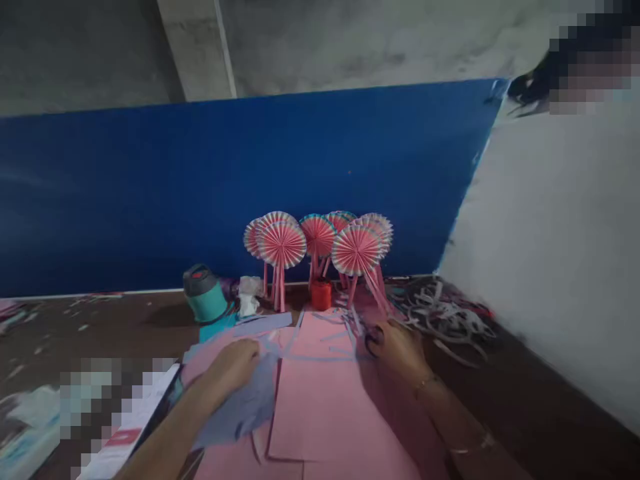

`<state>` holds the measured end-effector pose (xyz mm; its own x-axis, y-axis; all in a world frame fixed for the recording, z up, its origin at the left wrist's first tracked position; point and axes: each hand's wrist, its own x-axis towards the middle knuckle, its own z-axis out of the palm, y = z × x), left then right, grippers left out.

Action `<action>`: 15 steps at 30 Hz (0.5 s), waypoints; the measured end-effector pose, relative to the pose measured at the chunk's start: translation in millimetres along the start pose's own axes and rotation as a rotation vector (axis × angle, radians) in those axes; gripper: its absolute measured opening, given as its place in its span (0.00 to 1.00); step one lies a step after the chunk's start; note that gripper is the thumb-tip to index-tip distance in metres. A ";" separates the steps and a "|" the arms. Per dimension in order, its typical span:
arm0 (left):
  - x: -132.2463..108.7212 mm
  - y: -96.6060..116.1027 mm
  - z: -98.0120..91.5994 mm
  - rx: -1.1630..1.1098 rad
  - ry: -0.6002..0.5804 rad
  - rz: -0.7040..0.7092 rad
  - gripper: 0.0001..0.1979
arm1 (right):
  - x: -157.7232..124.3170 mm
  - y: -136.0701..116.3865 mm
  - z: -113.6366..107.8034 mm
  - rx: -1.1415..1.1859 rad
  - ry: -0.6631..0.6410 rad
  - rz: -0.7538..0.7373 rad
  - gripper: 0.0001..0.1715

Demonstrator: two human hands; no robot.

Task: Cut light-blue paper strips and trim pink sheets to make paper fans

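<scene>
My right hand is closed around the dark handles of a pair of scissors, at the right side of the pink paper. Curled closed, my left hand is over a blue-grey sheet and the pink sheets on the left; what its fingers hold, if anything, I cannot make out. Thin pale paper strips lie across the far part of the pink paper, between the hands. Beyond them stand several round pleated paper fans, pink with pale or teal edges, on pink paper legs.
A red cylinder stands among the fans. To its left are a teal container with a dark lid and a crumpled white thing. Curled paper offcuts heap at right, near the white wall. A blue panel stands behind.
</scene>
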<state>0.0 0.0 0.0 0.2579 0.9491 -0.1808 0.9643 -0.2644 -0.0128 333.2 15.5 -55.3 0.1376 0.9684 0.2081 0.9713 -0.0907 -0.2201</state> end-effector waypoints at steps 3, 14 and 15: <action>2.1 0.4 -11.0 0.080 0.045 -0.043 0.17 | -0.1 1.4 1.5 0.024 -0.003 0.004 0.14; -16.6 3.4 -65.2 0.110 0.133 -0.151 0.16 | 0.9 8.0 9.5 0.059 0.072 0.011 0.23; -13.3 -1.6 -64.8 0.076 0.091 -0.141 0.15 | 0.9 8.8 9.9 0.063 0.063 0.001 0.23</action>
<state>-1.1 -1.1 66.1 0.1284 0.9883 -0.0824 0.9848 -0.1368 -0.1069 339.9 17.8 -66.5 0.1519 0.9517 0.2668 0.9573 -0.0745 -0.2794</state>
